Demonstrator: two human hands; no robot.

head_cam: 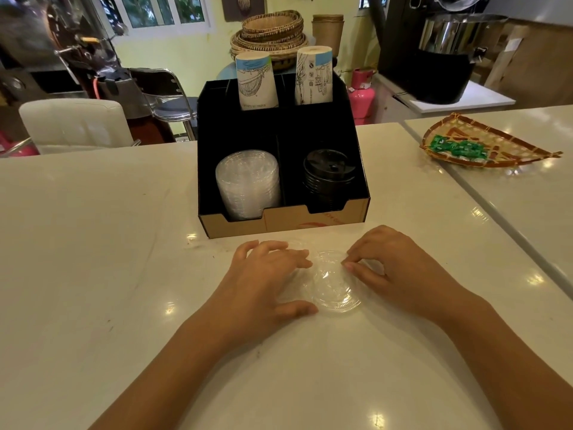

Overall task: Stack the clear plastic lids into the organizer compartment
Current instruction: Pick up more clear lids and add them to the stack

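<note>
- Head view looks down on a white counter [93, 243] with a black organizer [279, 131] standing at its far middle.
- Front left compartment of the organizer holds a stack of clear lids [248, 184], leaning on its side against the divider; the front right compartment holds a stack of black lids [329, 178].
- Two stacks of printed paper cups [256, 80] stand upside down in the rear compartments.
- Loose clear plastic lids [333, 287] lie on the counter just in front of the organizer, between the two hands; how many overlap there cannot be told, as the plastic is see-through.
- Left hand [266, 280] rests palm down with fingers spread and curved over the left edge of the loose lids, thumb touching the near rim.
- Right hand [393, 265] pinches the lids' far right rim between thumb and forefinger, the other fingers curled.
- Off to the right, on a neighbouring counter, a woven tray [483, 144] carries small green packets [459, 148].
</note>
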